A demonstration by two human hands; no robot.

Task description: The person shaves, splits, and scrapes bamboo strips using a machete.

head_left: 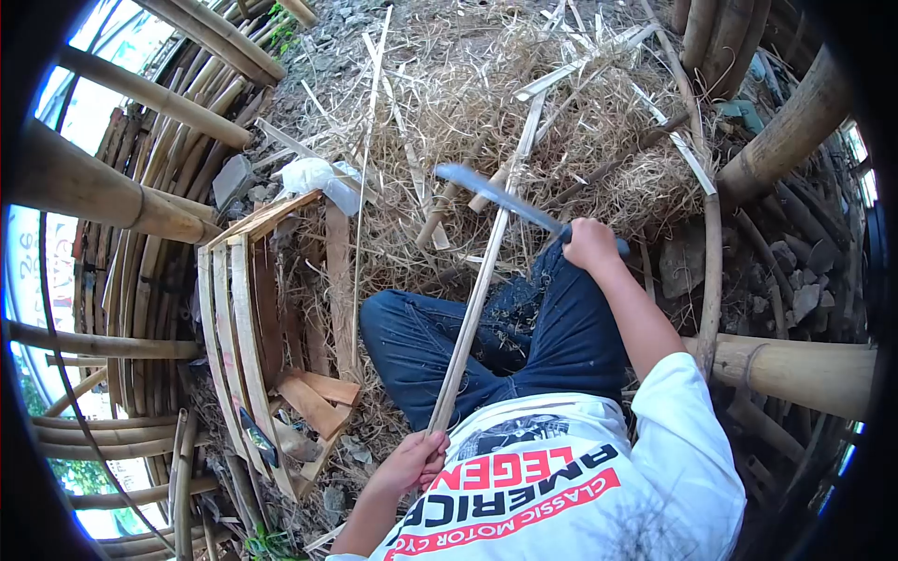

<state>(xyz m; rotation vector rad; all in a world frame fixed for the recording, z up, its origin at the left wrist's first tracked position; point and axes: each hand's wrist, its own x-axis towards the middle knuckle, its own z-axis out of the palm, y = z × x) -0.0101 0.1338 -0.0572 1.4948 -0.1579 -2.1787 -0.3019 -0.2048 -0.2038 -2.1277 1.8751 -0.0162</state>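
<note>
My left hand [412, 460] is closed around the near end of a long, pale bamboo strip [472, 323], close to my shirt at waist height. From there the strip slants up and away over my lap toward the heap of shavings. My right hand [596, 245] grips the dark handle of a machete [510, 201] above my right knee. Its blade points to the left and overlaps the strip in this view. My legs, in blue jeans [412, 337] dusted with bits of fibre, are bent beneath the strip.
Bamboo shavings [524, 93] and loose strips cover the ground ahead. A slatted wooden crate [229, 327] stands at my left, with a white plastic bag [318, 178] behind it. Thick bamboo poles [112, 187] cross at left, and another pole [795, 374] lies at right near stones.
</note>
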